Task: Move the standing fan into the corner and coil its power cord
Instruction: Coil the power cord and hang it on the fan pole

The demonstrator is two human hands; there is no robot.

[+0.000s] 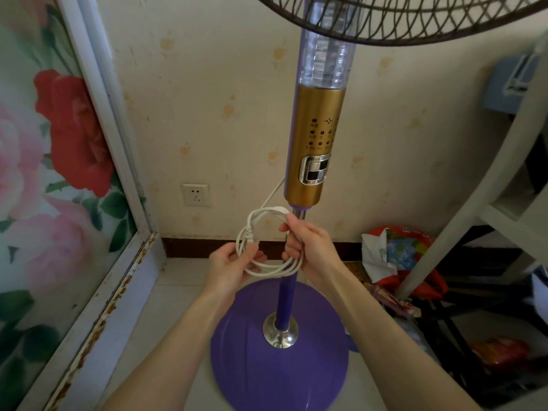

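Power cord looped between both my hands, just beside the fan's pole.

Nearest me sat the purple base (278,369) of the standing fan (314,143). Above it my left hand (229,264) curled its fingers round the lower left of the power cord (268,270). My right hand (310,247), the one nearer the pole (286,292), gripped the loops' right side; whether it wrapped the pole too, I could not tell. The white coil hung upright between my fingers, its tail rising beyond them behind the gold column, close to the wall (222,99).
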